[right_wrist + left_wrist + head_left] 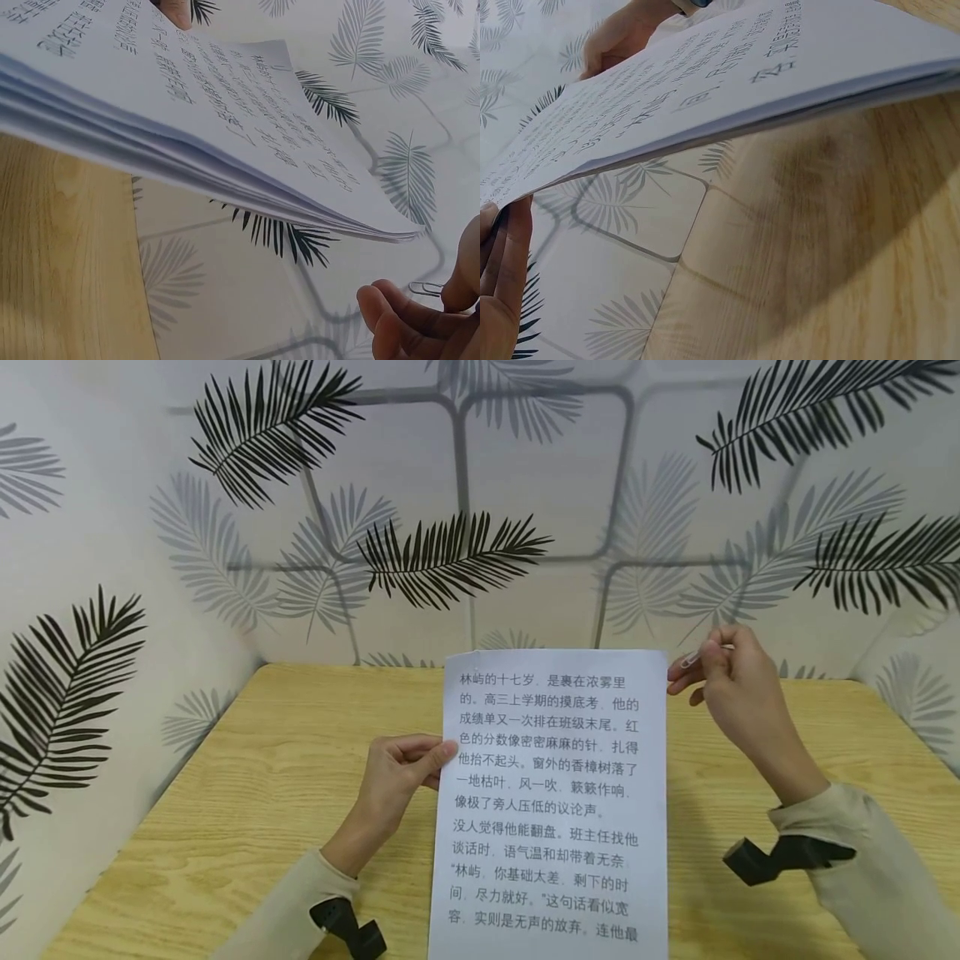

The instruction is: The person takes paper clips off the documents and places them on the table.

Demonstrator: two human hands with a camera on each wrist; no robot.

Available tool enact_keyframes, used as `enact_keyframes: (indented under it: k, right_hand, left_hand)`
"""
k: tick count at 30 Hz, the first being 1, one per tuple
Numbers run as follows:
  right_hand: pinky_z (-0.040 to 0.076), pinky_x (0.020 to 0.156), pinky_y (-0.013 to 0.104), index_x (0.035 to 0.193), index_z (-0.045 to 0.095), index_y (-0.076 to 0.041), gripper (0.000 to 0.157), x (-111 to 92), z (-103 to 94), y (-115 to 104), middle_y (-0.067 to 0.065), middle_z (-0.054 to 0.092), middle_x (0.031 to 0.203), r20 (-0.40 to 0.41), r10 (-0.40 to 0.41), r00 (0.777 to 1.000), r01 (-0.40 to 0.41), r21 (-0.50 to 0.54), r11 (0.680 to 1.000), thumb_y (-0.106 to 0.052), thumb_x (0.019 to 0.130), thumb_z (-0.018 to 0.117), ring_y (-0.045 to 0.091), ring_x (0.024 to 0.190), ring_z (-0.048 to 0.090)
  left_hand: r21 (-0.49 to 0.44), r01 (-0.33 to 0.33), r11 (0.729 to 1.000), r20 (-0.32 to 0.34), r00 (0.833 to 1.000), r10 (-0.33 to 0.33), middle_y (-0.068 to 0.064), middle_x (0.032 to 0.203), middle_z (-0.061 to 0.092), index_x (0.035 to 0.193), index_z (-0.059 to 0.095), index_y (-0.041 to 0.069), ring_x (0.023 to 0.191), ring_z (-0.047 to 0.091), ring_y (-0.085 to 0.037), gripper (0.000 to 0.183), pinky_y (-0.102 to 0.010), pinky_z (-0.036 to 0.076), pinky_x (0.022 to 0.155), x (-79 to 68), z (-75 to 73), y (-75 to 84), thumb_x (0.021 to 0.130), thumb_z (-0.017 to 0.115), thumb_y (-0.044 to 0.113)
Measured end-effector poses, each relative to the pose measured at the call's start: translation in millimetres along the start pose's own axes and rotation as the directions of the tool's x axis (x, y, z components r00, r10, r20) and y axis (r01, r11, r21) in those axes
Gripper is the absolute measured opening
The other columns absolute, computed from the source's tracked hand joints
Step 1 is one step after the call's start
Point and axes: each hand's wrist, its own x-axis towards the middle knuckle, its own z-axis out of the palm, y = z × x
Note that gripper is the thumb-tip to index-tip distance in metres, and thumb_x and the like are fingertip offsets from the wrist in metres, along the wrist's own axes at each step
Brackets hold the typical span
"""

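A stack of printed paper sheets is held up before me, its text facing the head camera. My left hand grips the stack's left edge, thumb on the front and fingers behind it. Several layered sheet edges show along the side of the stack in the right wrist view. My right hand pinches a small metal paper clip between thumb and fingers, just beyond the stack's upper right corner. In the right wrist view the paper clip juts from the fingertips, apart from the paper.
Below the papers lies a light wood-grain table. A wall covering with dark and grey leaf prints rises behind the table's far edge. Black wrist devices are strapped over both beige sleeves.
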Motion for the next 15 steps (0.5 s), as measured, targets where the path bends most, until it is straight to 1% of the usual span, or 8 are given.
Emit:
enact_keyframes:
  k: [4,10,12,15]
  right_hand:
    - [0.053,0.054,0.021,0.098,0.039,-0.002,0.021,-1,-3.6,4,-0.017,0.062,0.078,0.017,-0.005,1.0,0.005,-0.007,1.0,-0.017,0.106,0.026,0.0,0.066,0.064]
    - [0.053,0.054,0.022,0.098,0.039,-0.002,0.02,-3,-6.8,10,-0.016,0.062,0.078,0.027,-0.004,1.0,0.005,-0.016,1.0,-0.016,0.106,0.026,0.0,0.067,0.064]
    - [0.054,0.054,0.022,0.099,0.039,-0.001,0.019,-4,-7.5,12,-0.014,0.062,0.079,0.028,0.001,1.0,0.0,-0.025,1.0,-0.015,0.106,0.027,0.001,0.066,0.063]
    - [0.053,0.054,0.022,0.1,0.039,0.001,0.018,-5,-8.6,16,-0.007,0.062,0.079,0.028,0.008,1.0,-0.006,-0.049,0.999,-0.013,0.105,0.028,0.003,0.065,0.062]
  left_hand:
    - [-0.004,-0.002,1.0,-0.004,1.0,0.002,0.001,0.076,0.074,0.101,0.067,-0.016,0.059,0.067,-0.012,0.022,-0.025,0.059,0.058,0.4,0.1,-0.7,0.089,0.067,0.002]
    - [-0.012,-0.016,1.0,-0.004,1.0,0.016,-0.009,0.078,0.074,0.101,0.066,-0.018,0.059,0.067,-0.011,0.023,-0.024,0.058,0.058,1.0,-0.5,-2.0,0.088,0.067,0.001]
    - [-0.015,-0.022,1.0,-0.001,1.0,0.022,-0.009,0.078,0.074,0.101,0.065,-0.019,0.059,0.067,-0.011,0.024,-0.024,0.058,0.058,0.7,-0.6,-1.8,0.088,0.067,0.001]
    - [-0.015,-0.028,0.999,0.003,1.0,0.028,-0.004,0.077,0.074,0.101,0.065,-0.019,0.059,0.067,-0.011,0.024,-0.024,0.058,0.058,0.6,-0.6,-1.0,0.088,0.067,0.001]
